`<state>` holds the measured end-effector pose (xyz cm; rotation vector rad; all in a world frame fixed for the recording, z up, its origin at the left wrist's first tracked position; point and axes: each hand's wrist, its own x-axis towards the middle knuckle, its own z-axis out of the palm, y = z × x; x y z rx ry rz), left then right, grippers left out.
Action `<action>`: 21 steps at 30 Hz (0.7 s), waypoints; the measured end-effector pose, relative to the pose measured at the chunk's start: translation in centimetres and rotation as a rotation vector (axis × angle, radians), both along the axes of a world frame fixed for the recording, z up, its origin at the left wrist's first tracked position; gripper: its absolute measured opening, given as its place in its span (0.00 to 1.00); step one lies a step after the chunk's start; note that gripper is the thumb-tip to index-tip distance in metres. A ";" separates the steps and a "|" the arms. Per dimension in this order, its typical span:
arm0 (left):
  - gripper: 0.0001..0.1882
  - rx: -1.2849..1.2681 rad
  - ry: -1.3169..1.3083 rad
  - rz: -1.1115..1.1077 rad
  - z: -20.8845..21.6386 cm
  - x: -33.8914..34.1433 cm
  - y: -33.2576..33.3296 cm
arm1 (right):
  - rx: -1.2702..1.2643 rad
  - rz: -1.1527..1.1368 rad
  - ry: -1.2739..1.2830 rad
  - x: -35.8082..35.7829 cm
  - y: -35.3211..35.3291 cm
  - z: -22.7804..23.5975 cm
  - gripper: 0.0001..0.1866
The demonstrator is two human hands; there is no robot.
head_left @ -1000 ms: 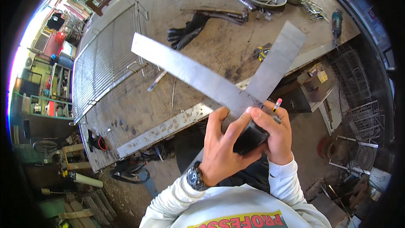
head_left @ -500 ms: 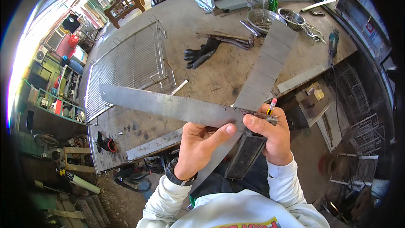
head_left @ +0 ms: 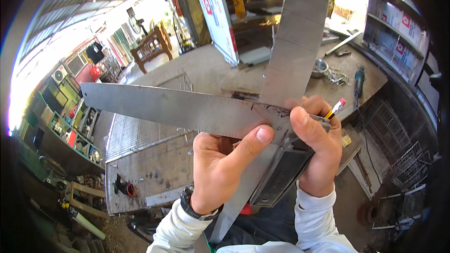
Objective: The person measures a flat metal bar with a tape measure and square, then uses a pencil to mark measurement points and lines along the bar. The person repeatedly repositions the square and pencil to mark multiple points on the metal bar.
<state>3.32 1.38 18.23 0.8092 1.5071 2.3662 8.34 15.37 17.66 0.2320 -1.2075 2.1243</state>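
We hold our work above the near edge of the workbench [head_left: 180, 171]: our left hand [head_left: 218, 173] pinches a metal blade [head_left: 164, 107], thumb on top; our right hand [head_left: 318, 152] grips where it crosses a metal strip [head_left: 295, 42], a pencil [head_left: 335, 107] between its fingers. A wire rack [head_left: 129, 133] lies on the workbench's left part.

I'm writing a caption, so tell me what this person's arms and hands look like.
The sleeves are white, long and wrinkled, ending near the wrists. The left hand is ungloved, with a dark wristband at its base. The right hand is ungloved too.
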 end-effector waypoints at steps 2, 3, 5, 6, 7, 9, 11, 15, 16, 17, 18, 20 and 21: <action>0.09 0.060 0.073 0.062 0.8 0.8 0.1 | 0.020 -0.035 0.070 0.2 -0.3 1.0 0.09; 0.09 0.087 0.095 0.088 0.7 1.1 0.3 | 0.025 -0.035 0.071 0.5 -0.3 1.1 0.09; 0.09 0.110 0.114 0.068 0.8 1.3 0.4 | 0.033 -0.030 0.076 0.9 -0.3 1.5 0.09; 0.09 0.123 0.116 0.052 0.8 1.5 0.5 | 0.039 -0.028 0.078 1.1 -0.1 1.4 0.09; 0.09 0.107 0.111 0.043 0.9 1.7 0.5 | 0.044 -0.024 0.081 1.2 0.0 1.3 0.09; 0.09 0.075 0.097 0.030 1.2 1.9 0.1 | 0.056 -0.030 0.082 1.4 -0.1 1.5 0.09; 0.08 0.063 0.083 0.035 1.4 2.2 -0.3 | 0.072 -0.052 0.077 1.8 -0.6 1.8 0.10; 0.07 0.071 0.079 0.065 1.5 2.3 -1.3 | 0.036 -0.039 0.067 1.8 -1.8 2.2 0.12; 0.07 0.085 0.077 0.065 1.5 2.3 -1.5 | 0.028 -0.034 0.051 1.7 -2.0 2.3 0.13; 0.07 0.099 0.075 0.066 1.6 2.4 -1.6 | 0.020 -0.030 0.034 1.6 -2.2 2.4 0.14; 0.07 0.109 0.073 0.065 1.7 2.4 -1.7 | 0.019 -0.045 0.033 1.6 -2.5 2.5 0.14; 0.07 0.105 0.091 0.071 1.7 2.3 -2.1 | 0.016 -0.076 0.029 1.5 -3.2 2.9 0.15; 0.07 0.106 0.099 0.071 1.7 2.3 -2.2 | 0.020 -0.071 0.029 1.5 -3.2 3.0 0.15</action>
